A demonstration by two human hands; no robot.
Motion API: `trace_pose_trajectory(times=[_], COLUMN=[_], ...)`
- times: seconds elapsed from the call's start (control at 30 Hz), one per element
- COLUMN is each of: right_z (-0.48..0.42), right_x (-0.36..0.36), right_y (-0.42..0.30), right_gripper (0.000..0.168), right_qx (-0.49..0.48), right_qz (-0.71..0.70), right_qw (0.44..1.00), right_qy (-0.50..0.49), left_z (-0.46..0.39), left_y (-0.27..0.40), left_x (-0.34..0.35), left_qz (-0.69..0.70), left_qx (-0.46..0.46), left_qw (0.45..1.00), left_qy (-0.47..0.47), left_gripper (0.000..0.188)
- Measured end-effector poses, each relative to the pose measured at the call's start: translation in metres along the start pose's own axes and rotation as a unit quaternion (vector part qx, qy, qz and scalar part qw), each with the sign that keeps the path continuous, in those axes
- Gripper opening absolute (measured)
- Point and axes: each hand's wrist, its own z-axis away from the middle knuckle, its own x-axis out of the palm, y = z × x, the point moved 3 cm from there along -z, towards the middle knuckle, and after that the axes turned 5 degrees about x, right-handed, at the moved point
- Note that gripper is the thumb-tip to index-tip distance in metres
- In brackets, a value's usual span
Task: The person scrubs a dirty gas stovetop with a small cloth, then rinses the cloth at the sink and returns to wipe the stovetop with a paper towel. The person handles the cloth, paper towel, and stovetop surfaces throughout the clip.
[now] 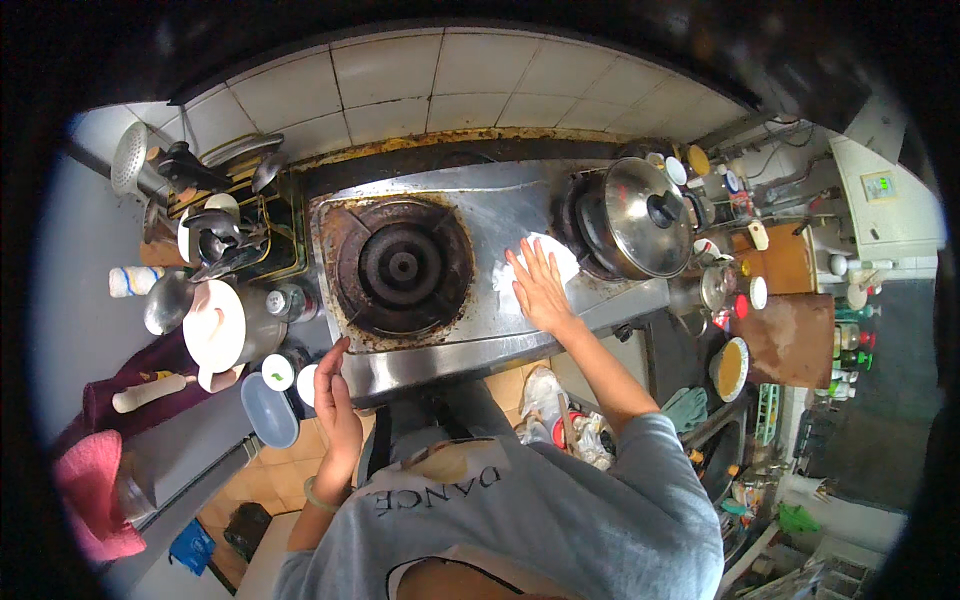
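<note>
My right hand lies flat with spread fingers on a crumpled white paper or cloth wipe, pressed against the steel top of the gas stove. To its left is the rusty, stained burner. A lidded steel pot stands on the right burner, just right of the wipe. My left hand is raised near the stove's front left corner, its fingers partly bent and nothing seen in it. A white-lidded jar and an oval plastic container are close to its left.
On the left counter stand a steel pot with a pale lid, a glass jar, and a wire rack with ladles. A pink towel is at lower left. Jars, a brown board and a sink lie right.
</note>
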Motion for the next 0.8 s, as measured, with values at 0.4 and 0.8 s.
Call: trace_pose_trajectory(times=[0.4, 0.8], right_z=[-0.168, -0.184], right_x=[-0.014, -0.002], right_y=[0.005, 0.037], right_gripper=[0.061, 0.016], right_qx=[0.000, 0.293], right_qz=[-0.033, 0.043], right_qw=[0.992, 0.941], right_qy=[0.120, 0.163], left_z=[-0.007, -0.013], left_y=[0.007, 0.000], left_x=[0.014, -0.028], left_qz=[-0.036, -0.027], left_qx=[0.016, 0.001], left_qw=[0.997, 0.999], left_qy=[-0.065, 0.025], left_gripper=[0.024, 0.014])
